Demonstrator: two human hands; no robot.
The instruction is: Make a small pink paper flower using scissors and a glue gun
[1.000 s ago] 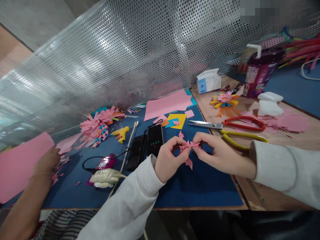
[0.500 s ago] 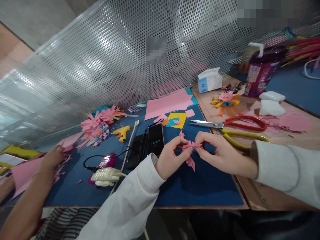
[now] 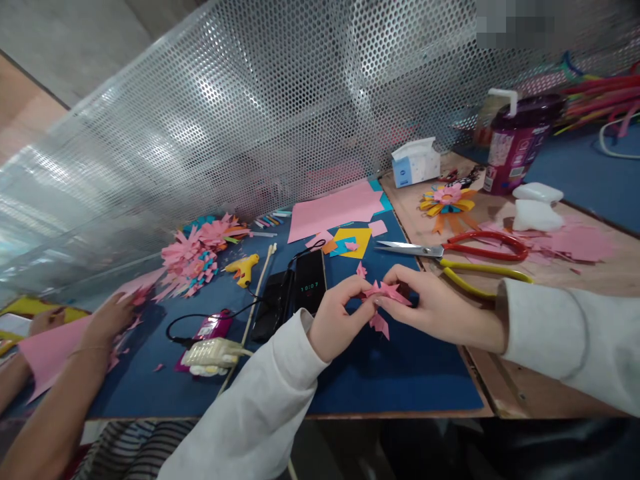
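Note:
Between my two hands is a pink paper flower with pointed petals, held just above the blue tabletop. My left hand pinches it from the left with thumb and forefinger. From the right, my right hand grips its centre and a petal, its fingertips meeting those of my left hand. The fingers cover part of the flower. Close to my right hand lie scissors with one red and one yellow handle, blades open. A black phone showing 10:07 rests beside my left hand.
Past the phone are a yellow glue gun, a power strip and a pile of fringed paper flowers. Pink sheets, a tissue pack and a purple cup stand behind. At left, a co-worker's hand holds pink paper.
My right fingertips have shifted left and now meet my left fingertips over the flower's centre; a right-hand petal shows more fully. The view has moved slightly. The co-worker's far hand shows more.

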